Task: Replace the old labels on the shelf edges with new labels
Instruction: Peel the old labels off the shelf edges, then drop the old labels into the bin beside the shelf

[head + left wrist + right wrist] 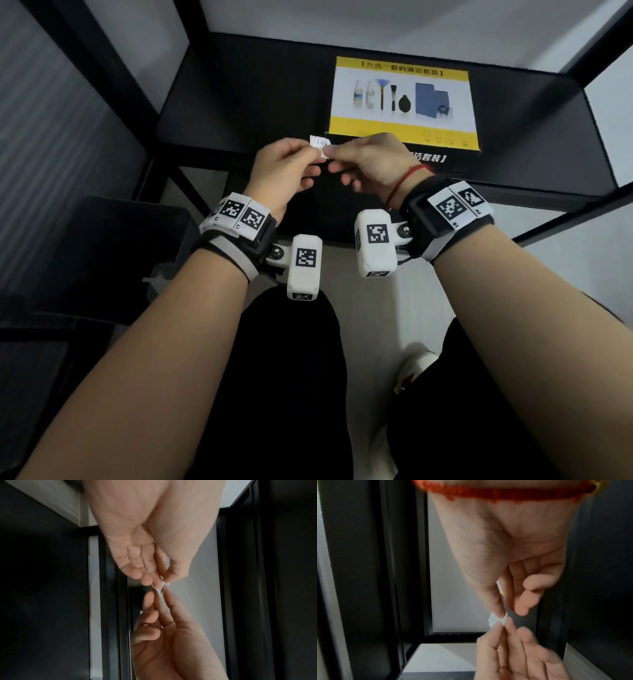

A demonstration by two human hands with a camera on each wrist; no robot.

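A small white paper label [319, 144] with handwriting is held between both hands just in front of the black shelf's front edge [212, 155]. My left hand [312, 151] pinches its left end with thumb and forefinger. My right hand [331, 151] pinches the right end, its other fingers loosely spread. In the left wrist view the label [160, 590] shows as a thin white sliver between my left hand [163, 582] above and my right hand [160, 596] below. The right wrist view shows the label [494, 620] under my right thumb [498, 609], with my left hand [501, 628] below it.
A yellow-and-white cleaning-kit box [404, 102] lies flat on the black shelf board [257, 102], just behind my right hand. Black uprights [113, 68] frame the shelf. A dark object [102, 257] stands low on the left. A white shoe [414, 370] is on the pale floor.
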